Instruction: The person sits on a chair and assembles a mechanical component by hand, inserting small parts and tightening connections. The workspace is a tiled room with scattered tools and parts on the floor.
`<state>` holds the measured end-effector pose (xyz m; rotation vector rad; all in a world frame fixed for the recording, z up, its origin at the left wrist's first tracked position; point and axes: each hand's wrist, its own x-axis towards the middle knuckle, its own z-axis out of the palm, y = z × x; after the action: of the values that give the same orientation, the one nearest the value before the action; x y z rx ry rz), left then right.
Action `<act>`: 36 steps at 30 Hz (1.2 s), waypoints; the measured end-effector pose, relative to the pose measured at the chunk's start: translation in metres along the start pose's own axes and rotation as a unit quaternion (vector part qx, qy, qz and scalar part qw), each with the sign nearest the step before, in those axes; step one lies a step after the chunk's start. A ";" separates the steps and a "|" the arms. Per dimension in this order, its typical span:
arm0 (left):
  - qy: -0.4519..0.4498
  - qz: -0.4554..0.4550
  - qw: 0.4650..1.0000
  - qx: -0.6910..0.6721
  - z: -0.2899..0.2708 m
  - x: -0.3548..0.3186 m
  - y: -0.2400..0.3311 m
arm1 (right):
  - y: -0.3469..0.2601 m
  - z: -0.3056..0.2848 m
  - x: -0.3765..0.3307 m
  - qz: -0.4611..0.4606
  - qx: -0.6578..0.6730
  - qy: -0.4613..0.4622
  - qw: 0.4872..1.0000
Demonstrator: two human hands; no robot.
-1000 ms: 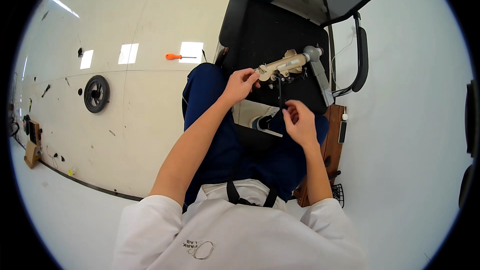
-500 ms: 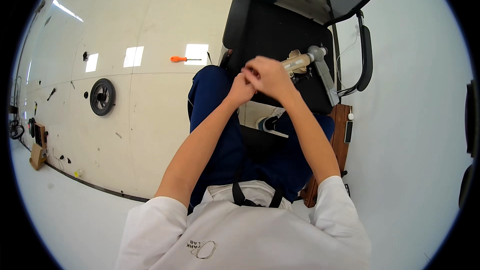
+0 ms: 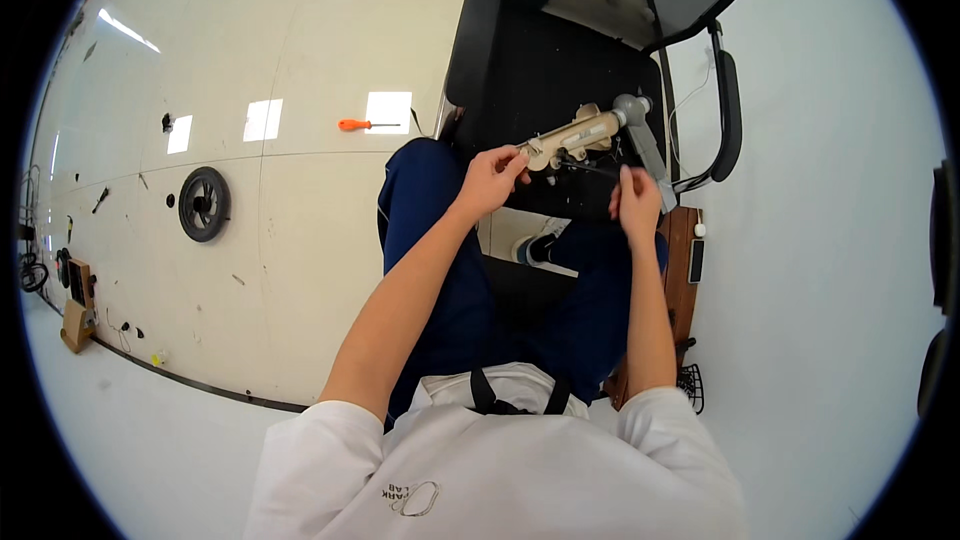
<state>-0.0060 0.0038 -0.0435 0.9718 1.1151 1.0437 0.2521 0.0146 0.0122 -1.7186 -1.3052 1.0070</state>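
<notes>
On the black chair seat [image 3: 515, 65] in front of me lies a beige tubular part [image 3: 572, 138] with an open, uneven side, joined to a grey rounded end and a grey arm [image 3: 648, 145]. My left hand [image 3: 494, 180] is closed, its fingertips pinching the near left end of the beige part. To the right, my right hand [image 3: 636, 202] is closed too, fingertips at the end of a thin dark rod-like piece [image 3: 590, 169]. That piece reaches toward the beige part's underside; its exact kind is too small to tell. Small bits lie around the part.
An orange-handled screwdriver [image 3: 355, 125] and a black wheel [image 3: 204, 204] lie on the tiled floor to the left. Small loose parts are scattered there, with a cardboard box [image 3: 76, 326] by the wall. The chair's armrest [image 3: 731, 120] stands at right, near a white wall.
My hands, together before, have come apart. The right moved right and toward me, now with the dark rod-like piece; the left stayed near the beige part's end, which is now uncovered.
</notes>
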 end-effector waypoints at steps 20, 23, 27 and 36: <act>-0.010 -0.032 0.999 0.006 -0.005 0.000 0.002 | -0.095 0.102 0.025 -0.356 -0.292 -0.122 0.879; -0.009 -0.036 0.999 0.017 -0.001 -0.003 0.013 | -0.108 0.101 0.053 -0.335 -0.303 -0.128 0.883; -0.018 -0.012 0.999 0.029 0.000 -0.004 0.014 | -0.102 0.076 0.078 -0.272 -0.311 -0.079 0.907; -0.005 -0.027 0.998 -0.053 0.003 -0.006 0.009 | -0.004 -0.008 -0.015 -0.134 -0.221 0.040 0.965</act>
<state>-0.0049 0.0002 -0.0334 0.8574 1.0623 1.0424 0.2553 -0.0004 0.0210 -1.8116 -1.7472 0.5093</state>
